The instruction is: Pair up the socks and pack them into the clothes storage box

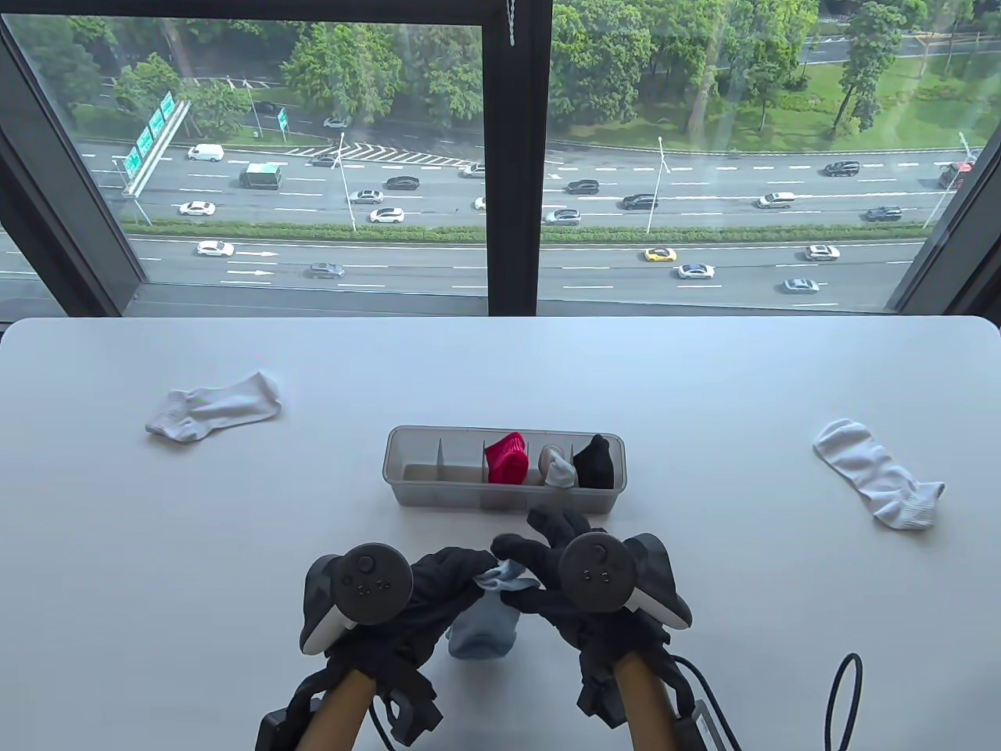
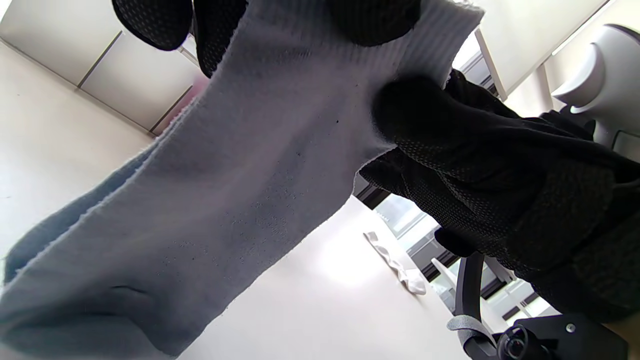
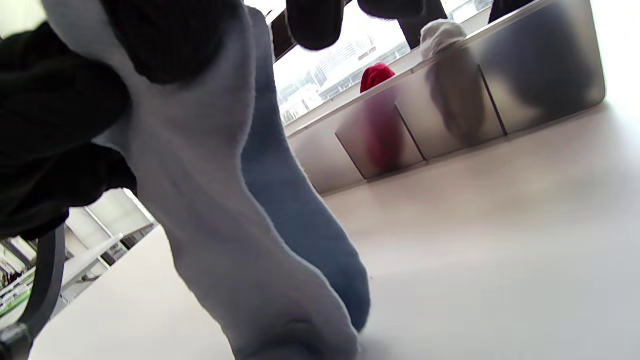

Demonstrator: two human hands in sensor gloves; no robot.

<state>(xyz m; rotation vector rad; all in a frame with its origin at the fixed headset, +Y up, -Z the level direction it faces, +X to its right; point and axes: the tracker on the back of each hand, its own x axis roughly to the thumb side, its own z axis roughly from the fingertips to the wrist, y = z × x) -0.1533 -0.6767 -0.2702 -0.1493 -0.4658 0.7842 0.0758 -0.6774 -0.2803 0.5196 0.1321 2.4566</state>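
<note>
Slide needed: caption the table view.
Both gloved hands hold pale blue socks before a clear plastic divided box.

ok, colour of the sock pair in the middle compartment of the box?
Red/pink sock pair, in the storage box; clearest in the table view.

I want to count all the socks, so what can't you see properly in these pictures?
- Light blue socks: in the table view the left hand and right hand cover the cuffs.
- Storage box: its frosted wall blurs the red, grey and black bundles; one sock or two, unclear.
- Left wrist view: the sock hides most of the table.
</note>
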